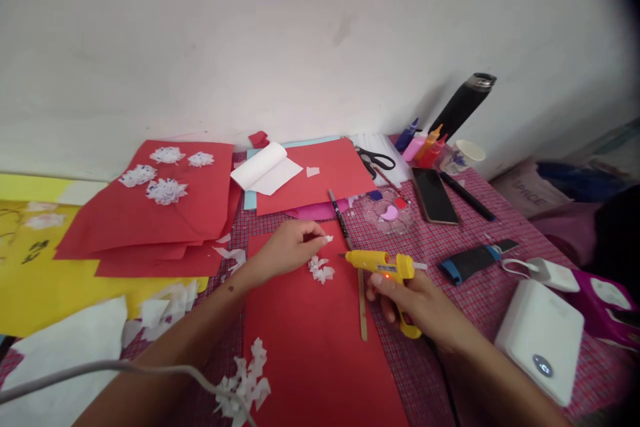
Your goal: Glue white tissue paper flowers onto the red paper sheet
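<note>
My right hand (pixel 407 300) holds a yellow glue gun (pixel 380 263) by its handle, with the nozzle pointing left. My left hand (pixel 295 247) pinches a small white paper piece (pixel 328 238) between thumb and finger, just left of and above the nozzle. Beneath both, a red sheet (pixel 320 333) lies on the checked cloth. Crumpled white paper bits (pixel 321 270) sit on it below my left fingertips. A heap of crumpled white pieces (pixel 245 380) rests at the sheet's lower left edge. A wooden stick (pixel 363 307) lies by the sheet's right side.
White paper flowers (pixel 167 191) lie on red sheets at left. A white roll (pixel 265 170), scissors (pixel 375 159), palette (pixel 385 213), paint bottles (pixel 425 147) and black flask (pixel 463 105) stand or lie farther back. Right are a phone (pixel 434 195) and white power bank (pixel 543 340). A cable crosses lower left.
</note>
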`<state>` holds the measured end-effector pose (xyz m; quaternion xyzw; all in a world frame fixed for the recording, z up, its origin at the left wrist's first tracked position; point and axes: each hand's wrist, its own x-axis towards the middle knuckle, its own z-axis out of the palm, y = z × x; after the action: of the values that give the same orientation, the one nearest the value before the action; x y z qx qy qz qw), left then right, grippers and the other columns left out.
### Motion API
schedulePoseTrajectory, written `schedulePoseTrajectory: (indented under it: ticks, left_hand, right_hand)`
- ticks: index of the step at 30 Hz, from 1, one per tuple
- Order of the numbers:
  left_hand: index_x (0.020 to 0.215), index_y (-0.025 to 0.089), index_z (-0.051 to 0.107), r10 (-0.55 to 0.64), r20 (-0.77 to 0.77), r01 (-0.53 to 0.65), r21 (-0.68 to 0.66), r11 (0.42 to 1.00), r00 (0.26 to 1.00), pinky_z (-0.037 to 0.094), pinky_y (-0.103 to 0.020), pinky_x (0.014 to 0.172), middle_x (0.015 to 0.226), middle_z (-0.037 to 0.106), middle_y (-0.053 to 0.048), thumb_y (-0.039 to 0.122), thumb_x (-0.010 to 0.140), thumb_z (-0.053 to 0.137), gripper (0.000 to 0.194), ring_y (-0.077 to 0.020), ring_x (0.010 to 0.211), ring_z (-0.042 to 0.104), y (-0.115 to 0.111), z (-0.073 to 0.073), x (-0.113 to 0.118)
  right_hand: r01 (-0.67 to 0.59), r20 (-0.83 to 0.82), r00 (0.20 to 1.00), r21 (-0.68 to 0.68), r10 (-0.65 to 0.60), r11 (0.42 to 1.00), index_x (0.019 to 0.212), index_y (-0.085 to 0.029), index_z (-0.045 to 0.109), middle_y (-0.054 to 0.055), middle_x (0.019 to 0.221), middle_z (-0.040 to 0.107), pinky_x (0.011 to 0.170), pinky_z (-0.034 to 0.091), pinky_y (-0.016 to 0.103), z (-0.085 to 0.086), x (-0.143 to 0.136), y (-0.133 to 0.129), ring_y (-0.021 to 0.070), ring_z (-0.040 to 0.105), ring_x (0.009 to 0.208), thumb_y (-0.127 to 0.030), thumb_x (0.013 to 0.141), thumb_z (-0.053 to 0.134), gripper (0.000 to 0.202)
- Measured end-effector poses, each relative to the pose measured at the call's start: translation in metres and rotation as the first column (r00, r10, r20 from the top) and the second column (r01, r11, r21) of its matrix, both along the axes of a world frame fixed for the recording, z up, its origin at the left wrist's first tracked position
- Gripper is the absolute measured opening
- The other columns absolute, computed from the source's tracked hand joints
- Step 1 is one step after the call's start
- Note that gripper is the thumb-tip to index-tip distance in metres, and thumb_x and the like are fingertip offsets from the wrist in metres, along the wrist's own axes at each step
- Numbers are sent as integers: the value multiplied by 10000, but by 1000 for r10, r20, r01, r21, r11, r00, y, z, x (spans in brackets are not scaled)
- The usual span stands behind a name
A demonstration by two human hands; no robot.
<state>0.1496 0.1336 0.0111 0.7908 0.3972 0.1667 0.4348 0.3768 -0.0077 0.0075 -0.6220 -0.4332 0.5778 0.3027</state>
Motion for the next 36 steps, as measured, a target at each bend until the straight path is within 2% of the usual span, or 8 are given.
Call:
schedulePoseTrajectory:
  ticks: [3,8,10,15,21,36]
  left_hand:
    - [833,169,706,-15,26,16,-17,1000,1000,389,-237,568,730,665,2,368,911,568,254,-121,618,539,4,-3,-1]
    - [865,175,714,20,86,-15,-54,998,996,409,-235,594,780,689,-6,368,914,577,242,-126,663,566,8,-11,-5]
    - [857,175,713,23,92,-19,-39,999,996,415,-237,608,786,692,-7,365,917,578,241,-127,680,577,9,-13,-7]
    - [859,177,724,8,95,-6,-19,1000,995,423,-241,613,783,698,-8,332,914,589,213,-125,679,592,10,-12,-9]
    - [841,180,716,-9,96,9,6,1000,995,427,-248,627,793,705,-7,315,922,586,203,-128,697,606,11,-15,-10]
    - [831,191,722,-8,133,5,19,1000,991,420,-250,640,779,698,2,291,926,595,187,-122,705,605,11,-17,-10]
  right_hand:
    - [-19,-49,999,-53,16,998,777,-160,670,-12,491,557,424,345,226,3,-1,5,105,494,417,-632,896,537,504]
    - [-12,-132,991,-88,1,996,821,-150,648,35,731,677,419,329,212,5,-4,17,78,517,438,-599,893,579,460]
    - [-14,-151,989,-106,-3,994,850,-151,634,36,760,686,418,324,205,3,-4,23,73,522,439,-595,897,584,449]
    - [-52,-136,990,-132,34,990,838,-148,628,27,712,680,412,304,196,0,-2,32,63,505,423,-592,906,572,453]
    - [-56,-68,997,-188,44,980,764,-163,607,7,643,655,395,318,194,5,-6,38,61,477,395,-622,860,591,470]
    - [-128,39,990,-204,139,971,656,-179,544,-19,579,550,404,343,199,6,-10,43,70,474,409,-685,856,538,544]
